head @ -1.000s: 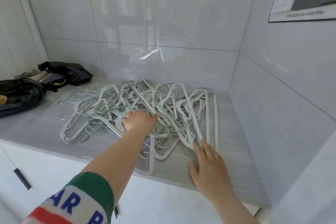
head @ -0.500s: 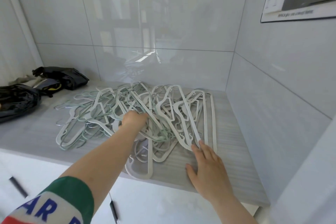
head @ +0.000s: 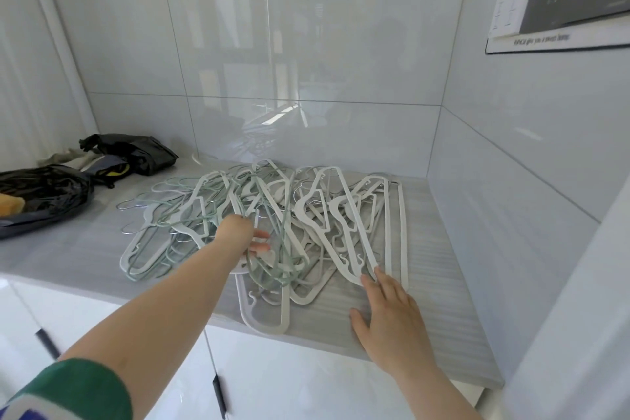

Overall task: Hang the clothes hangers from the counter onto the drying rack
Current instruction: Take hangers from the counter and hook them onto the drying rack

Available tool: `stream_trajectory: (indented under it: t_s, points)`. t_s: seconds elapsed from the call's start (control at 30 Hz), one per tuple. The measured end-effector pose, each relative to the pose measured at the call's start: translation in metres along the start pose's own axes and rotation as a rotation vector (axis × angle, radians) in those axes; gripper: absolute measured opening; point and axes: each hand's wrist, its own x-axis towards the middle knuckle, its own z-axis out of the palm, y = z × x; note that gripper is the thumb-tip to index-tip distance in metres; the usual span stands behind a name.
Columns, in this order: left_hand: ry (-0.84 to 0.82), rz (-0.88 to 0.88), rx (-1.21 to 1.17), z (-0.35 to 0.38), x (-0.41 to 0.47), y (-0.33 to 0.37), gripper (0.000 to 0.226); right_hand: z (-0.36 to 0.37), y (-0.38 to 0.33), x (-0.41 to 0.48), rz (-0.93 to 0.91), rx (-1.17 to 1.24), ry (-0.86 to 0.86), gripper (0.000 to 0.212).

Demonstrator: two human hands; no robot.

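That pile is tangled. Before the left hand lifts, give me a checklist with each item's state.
1. Left hand holding a hanger: cannot tell; its fingers are in among green hangers, grip hidden.
2. Hangers apart: not ok; tangled pile.
3. Right hand steadying: ok; flat on the counter, fingertips at a white hanger.
4. Pile well on the counter: not ok; the front hanger reaches the edge.
5. Bags clear of the pile: ok.
6. Drying rack reachable: cannot tell; not in view.
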Motion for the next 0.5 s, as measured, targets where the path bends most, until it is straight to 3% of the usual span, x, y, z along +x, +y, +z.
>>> stream_trajectory:
  t_s: [0.1, 0.27, 0.5]
  points:
    - [-0.002, -0.024, -0.123, -0.007, -0.007, 0.002, 0.042, -0.001, 0.001, -0.001, -0.011, -0.006, 0.001, 0.057]
    - [-0.062, 0.02, -0.165, -0.01, -0.02, 0.009, 0.044, -0.002, 0.0, -0.002, -0.019, -0.006, 0.018, 0.056]
    - [-0.06, 0.108, -0.045, -0.014, -0.027, 0.017, 0.042, -0.001, 0.001, -0.001, -0.034, 0.003, 0.041, 0.056]
